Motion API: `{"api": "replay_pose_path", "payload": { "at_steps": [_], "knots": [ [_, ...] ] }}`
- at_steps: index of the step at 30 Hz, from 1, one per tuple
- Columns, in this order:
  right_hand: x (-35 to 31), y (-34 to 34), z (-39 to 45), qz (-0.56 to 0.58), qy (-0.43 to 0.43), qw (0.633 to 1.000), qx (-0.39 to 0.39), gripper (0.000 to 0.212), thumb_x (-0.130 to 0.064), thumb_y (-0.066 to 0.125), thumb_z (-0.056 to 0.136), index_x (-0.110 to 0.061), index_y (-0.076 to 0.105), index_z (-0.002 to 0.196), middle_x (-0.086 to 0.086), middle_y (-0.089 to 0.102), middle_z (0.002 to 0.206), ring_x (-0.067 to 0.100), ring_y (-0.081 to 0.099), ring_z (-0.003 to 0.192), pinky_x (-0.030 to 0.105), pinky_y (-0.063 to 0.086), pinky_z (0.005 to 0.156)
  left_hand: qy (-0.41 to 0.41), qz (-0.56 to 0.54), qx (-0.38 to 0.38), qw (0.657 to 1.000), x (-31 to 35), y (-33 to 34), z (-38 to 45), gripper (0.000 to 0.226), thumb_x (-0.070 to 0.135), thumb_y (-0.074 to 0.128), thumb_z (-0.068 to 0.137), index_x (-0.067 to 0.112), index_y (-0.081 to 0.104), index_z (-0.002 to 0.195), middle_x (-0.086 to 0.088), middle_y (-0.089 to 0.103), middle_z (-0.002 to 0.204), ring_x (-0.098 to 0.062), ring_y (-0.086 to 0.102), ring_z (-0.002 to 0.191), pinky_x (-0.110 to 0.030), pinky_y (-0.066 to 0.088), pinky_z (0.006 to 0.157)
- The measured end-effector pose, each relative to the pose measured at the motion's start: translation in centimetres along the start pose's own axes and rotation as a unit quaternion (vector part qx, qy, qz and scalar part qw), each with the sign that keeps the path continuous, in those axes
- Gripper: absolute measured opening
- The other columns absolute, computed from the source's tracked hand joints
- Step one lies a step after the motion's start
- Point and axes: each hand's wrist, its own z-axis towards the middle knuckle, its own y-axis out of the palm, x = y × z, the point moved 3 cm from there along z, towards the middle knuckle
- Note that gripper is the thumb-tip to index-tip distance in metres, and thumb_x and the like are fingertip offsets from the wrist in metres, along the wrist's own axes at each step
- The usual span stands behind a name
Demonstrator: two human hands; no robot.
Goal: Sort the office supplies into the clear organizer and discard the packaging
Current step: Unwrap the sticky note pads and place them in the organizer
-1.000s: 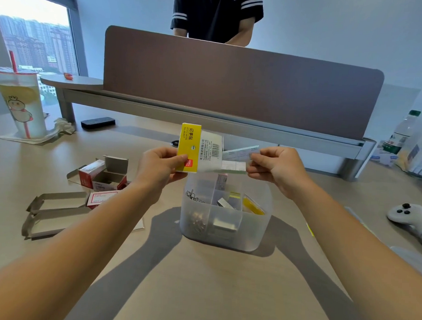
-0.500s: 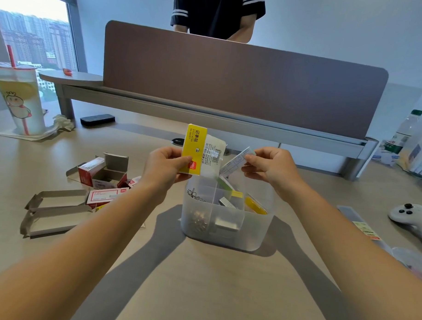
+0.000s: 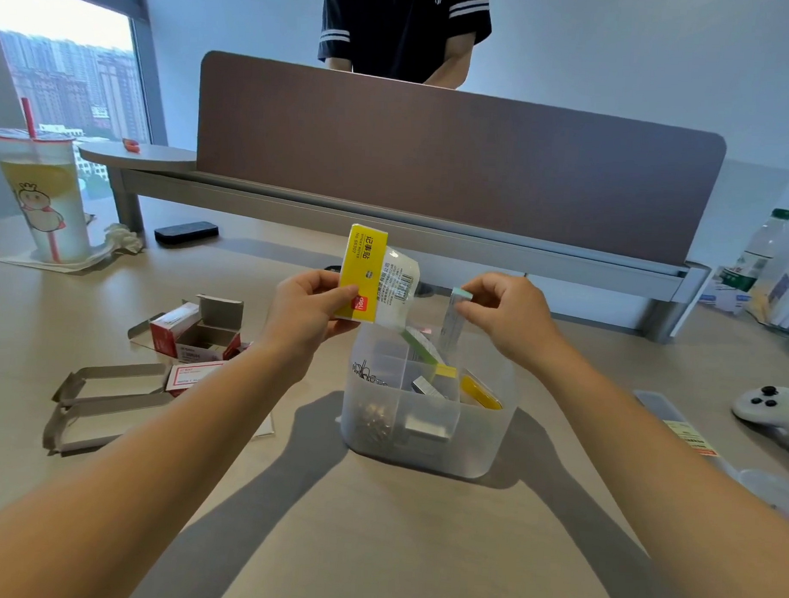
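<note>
— What do the hands hold?
— Left hand [image 3: 309,311] grips the yellow packet [image 3: 370,275]; right hand [image 3: 508,314] pinches a slim pale pad [image 3: 455,319], upright over the far side of the clear organizer [image 3: 423,438].
— And the organizer?
— Mid-tabletop [image 3: 375,544], opened boxes [image 3: 194,332] left.

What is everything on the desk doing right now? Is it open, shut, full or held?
Yellow-and-clear plastic packet: held up by left hand.
Pale green sticky pad: pinched by right hand, upright over organizer.
Clear plastic organizer: open-topped, partly filled.
Red-and-white cardboard box: open.
Grey flattened cartons: unfolded.
Tall plastic drink cup: lidded, straw in.
</note>
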Motion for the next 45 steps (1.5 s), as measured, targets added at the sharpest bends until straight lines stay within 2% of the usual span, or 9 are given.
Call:
{"api": "replay_pose_path", "payload": {
  "at_steps": [8, 11, 14, 19, 23, 28, 33, 38, 45],
  "knots": [
    [0.3, 1.4, 0.0, 0.009, 0.066, 0.992, -0.109, 0.004, -0.015, 0.060, 0.083, -0.013, 0.056, 0.083, -0.003, 0.055, 0.074, 0.008, 0.052, 0.064, 0.022, 0.047, 0.065, -0.005, -0.024, -0.010, 1.000, 0.2, 0.1, 0.2, 0.017, 0.009, 0.045, 0.090, 0.014, 0.053, 0.077, -0.001, 0.062, 0.080, -0.011, 0.061, 0.074, -0.019, 0.054, 0.062],
    [0.5, 1.1, 0.1, 0.040, 0.068, 0.994, -0.074, 0.005, -0.014, 0.058, 0.084, -0.010, 0.059, 0.088, 0.000, 0.057, 0.076, 0.008, 0.053, 0.064, 0.028, 0.049, 0.072, -0.001, -0.036, -0.001, 0.999, 0.5, -0.1, 0.2, 0.016, 0.010, 0.045, 0.090, 0.015, 0.053, 0.078, -0.001, 0.062, 0.081, -0.011, 0.062, 0.075, -0.021, 0.055, 0.064],
    [0.7, 0.3, 0.3, 0.038, 0.053, 0.997, -0.033, 0.006, -0.014, 0.055, 0.086, -0.010, 0.058, 0.088, 0.006, 0.059, 0.086, 0.012, 0.053, 0.068, 0.024, 0.046, 0.066, -0.003, -0.040, 0.014, 0.999, 0.5, -0.5, 0.3, 0.016, 0.011, 0.044, 0.091, 0.015, 0.053, 0.078, 0.000, 0.061, 0.083, -0.011, 0.061, 0.077, -0.028, 0.053, 0.070],
    [0.6, 1.2, 0.2, -0.092, 0.012, 0.990, -0.102, 0.019, -0.018, 0.056, 0.086, -0.008, 0.061, 0.102, 0.001, 0.056, 0.092, 0.012, 0.049, 0.083, 0.021, 0.042, 0.070, -0.014, -0.043, 0.017, 0.999, 0.1, -0.5, 0.4, 0.015, 0.011, 0.045, 0.090, 0.015, 0.053, 0.079, 0.000, 0.061, 0.084, -0.012, 0.061, 0.078, -0.029, 0.052, 0.070],
    [0.4, 1.5, 0.4, -0.064, 0.025, 0.992, -0.105, 0.026, -0.017, 0.056, 0.086, -0.008, 0.061, 0.109, 0.009, 0.063, 0.107, 0.012, 0.050, 0.087, 0.024, 0.041, 0.076, -0.018, -0.038, 0.013, 0.999, -0.2, -0.7, 0.3, 0.017, 0.011, 0.044, 0.091, 0.014, 0.053, 0.077, 0.000, 0.062, 0.081, -0.011, 0.061, 0.076, -0.020, 0.055, 0.061],
    [0.4, 1.3, -0.2, -0.070, 0.036, 0.986, -0.148, 0.039, -0.018, 0.055, 0.087, -0.011, 0.050, 0.125, 0.007, 0.058, 0.108, 0.013, 0.049, 0.089, 0.024, 0.041, 0.077, -0.038, -0.034, 0.019, 0.999, -0.3, -1.4, -0.4, 0.016, 0.011, 0.045, 0.091, 0.014, 0.053, 0.077, -0.002, 0.062, 0.082, -0.012, 0.062, 0.077, -0.021, 0.055, 0.063],
    [0.2, 0.0, -2.2, -0.034, 0.028, 0.993, -0.105, 0.048, -0.017, 0.060, 0.083, -0.013, 0.043, 0.128, 0.004, 0.054, 0.109, 0.013, 0.049, 0.093, 0.026, 0.043, 0.084, -0.039, -0.030, 0.028, 0.998, 0.2, -2.5, -2.2, 0.015, 0.011, 0.045, 0.091, 0.014, 0.053, 0.079, -0.001, 0.062, 0.083, -0.012, 0.062, 0.077, -0.019, 0.055, 0.060],
    [-0.7, -1.0, -5.6, -0.037, -0.003, 0.998, -0.057, 0.039, -0.017, 0.057, 0.085, -0.011, 0.049, 0.123, 0.007, 0.057, 0.117, 0.011, 0.048, 0.097, 0.024, 0.042, 0.085, -0.047, -0.036, 0.054, 0.997, 0.2, -3.5, -5.5, 0.014, 0.011, 0.046, 0.090, 0.013, 0.053, 0.079, -0.003, 0.062, 0.083, -0.015, 0.062, 0.079, -0.026, 0.054, 0.068],
    [-3.0, -0.9, -12.7, -0.005, -0.071, 0.997, -0.004, 0.027, -0.015, 0.055, 0.086, -0.007, 0.058, 0.112, 0.009, 0.059, 0.117, 0.012, 0.050, 0.100, 0.013, 0.032, 0.081, -0.072, -0.028, 0.063, 0.995, -1.5, -5.0, -10.4, 0.007, 0.007, 0.045, 0.090, 0.008, 0.052, 0.092, -0.007, 0.062, 0.091, -0.018, 0.062, 0.083, -0.025, 0.057, 0.060]
  ]
}}
